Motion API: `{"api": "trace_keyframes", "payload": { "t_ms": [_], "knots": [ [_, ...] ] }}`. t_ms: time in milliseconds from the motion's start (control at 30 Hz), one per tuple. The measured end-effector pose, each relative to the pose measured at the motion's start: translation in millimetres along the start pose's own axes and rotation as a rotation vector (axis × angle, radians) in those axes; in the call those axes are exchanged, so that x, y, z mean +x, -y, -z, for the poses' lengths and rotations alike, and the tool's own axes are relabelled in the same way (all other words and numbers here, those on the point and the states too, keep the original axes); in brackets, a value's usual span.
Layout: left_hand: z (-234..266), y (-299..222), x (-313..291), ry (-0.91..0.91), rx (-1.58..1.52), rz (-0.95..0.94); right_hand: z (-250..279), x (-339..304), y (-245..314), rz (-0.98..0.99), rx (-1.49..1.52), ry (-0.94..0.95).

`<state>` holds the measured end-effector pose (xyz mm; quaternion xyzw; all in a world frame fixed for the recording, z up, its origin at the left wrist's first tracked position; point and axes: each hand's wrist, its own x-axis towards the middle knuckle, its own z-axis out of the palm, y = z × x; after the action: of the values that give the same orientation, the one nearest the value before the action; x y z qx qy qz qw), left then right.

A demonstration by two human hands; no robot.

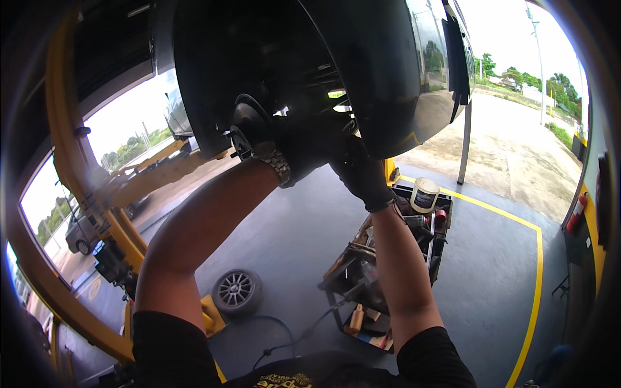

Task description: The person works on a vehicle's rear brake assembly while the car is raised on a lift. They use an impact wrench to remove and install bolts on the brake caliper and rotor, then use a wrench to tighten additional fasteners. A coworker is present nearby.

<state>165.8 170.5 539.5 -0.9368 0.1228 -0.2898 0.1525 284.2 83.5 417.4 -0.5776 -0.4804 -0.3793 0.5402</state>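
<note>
Raised car [388, 71] on yellow lift [71, 155] overhead. Both gloved hands are up in the dark wheel well by the brake disc [249, 126]; left hand [304, 145] and right hand [365, 178] finger state cannot be told. Risk: a slip overhead drops a part onto the person. Grey floor [284, 220]; loose wheel [237, 291] near left, tool cart [381, 271] right.

A wheel [237, 291] lies left of the tool cart [362, 284], below the car [362, 71].

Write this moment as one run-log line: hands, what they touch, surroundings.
left hand: gloved, up in wheel well by brake disc | right hand: gloved, raised beside it | grip: hidden | below: loose wheel, tool cart
</note>
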Motion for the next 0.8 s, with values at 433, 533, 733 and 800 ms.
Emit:
{"api": "trace_keyframes", "payload": {
  "t_ms": [433,533,733,800],
  "knots": [
    [12.4,26.6,3.5,0.075,-0.165,-0.103,-3.3,-0.4,-12.4,0.305,-0.149,-0.078],
    [10.1,24.2,8.8,0.048,-0.162,-0.102,-2.8,0.5,-16.1,0.199,-0.066,-0.014],
    [1.8,18.4,13.8,-0.010,-0.153,-0.097,0.0,-1.9,-9.6,0.022,-0.074,0.051],
    [-0.2,18.4,11.4,-0.026,-0.162,-0.109,-7.1,-2.8,-8.2,-0.008,-0.028,0.004]
  ]
}}
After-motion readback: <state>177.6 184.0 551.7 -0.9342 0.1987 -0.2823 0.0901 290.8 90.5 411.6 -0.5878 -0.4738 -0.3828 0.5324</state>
